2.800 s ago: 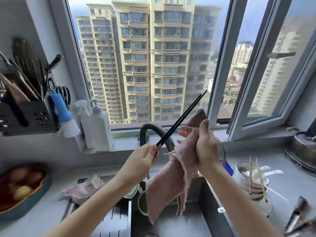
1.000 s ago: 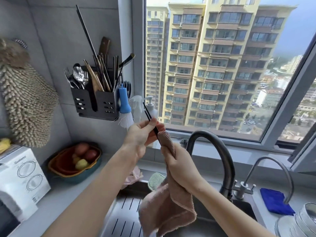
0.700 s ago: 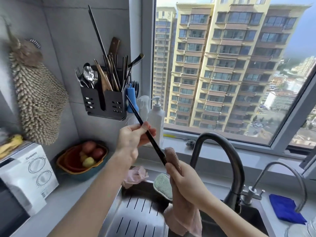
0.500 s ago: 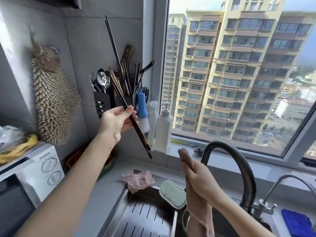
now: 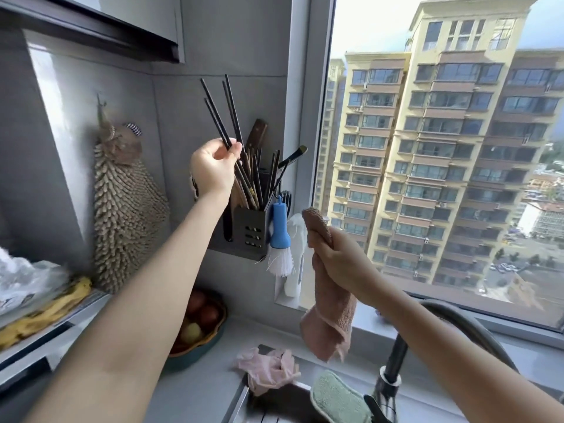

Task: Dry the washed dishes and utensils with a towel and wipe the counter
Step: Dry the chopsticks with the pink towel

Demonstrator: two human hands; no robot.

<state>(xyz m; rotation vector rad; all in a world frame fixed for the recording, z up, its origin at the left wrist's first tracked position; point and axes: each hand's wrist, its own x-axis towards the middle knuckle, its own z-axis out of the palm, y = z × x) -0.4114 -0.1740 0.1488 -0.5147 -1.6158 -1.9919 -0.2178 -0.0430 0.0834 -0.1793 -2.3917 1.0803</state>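
Observation:
My left hand (image 5: 213,169) is raised to the wall and pinches a pair of long black chopsticks (image 5: 217,116). Their lower ends reach down into the black utensil holder (image 5: 247,232) on the wall, among several other utensils. My right hand (image 5: 341,264) grips a pink towel (image 5: 331,319), which hangs down from the fist above the counter (image 5: 201,389) and sink edge. The towel's top end sticks up above my fingers.
A blue-handled brush (image 5: 279,239) hangs off the holder. A fruit bowl (image 5: 198,328), pink gloves (image 5: 268,369) and a green sponge (image 5: 338,398) lie below. The dark faucet (image 5: 393,370) stands at right. A chenille hand towel (image 5: 125,215) hangs on the wall, near an appliance top with a banana peel (image 5: 45,312).
My left hand pulled the chopsticks out of the towel, lifted them up and left, and brought their tips into the holder. My right hand stayed low with the towel.

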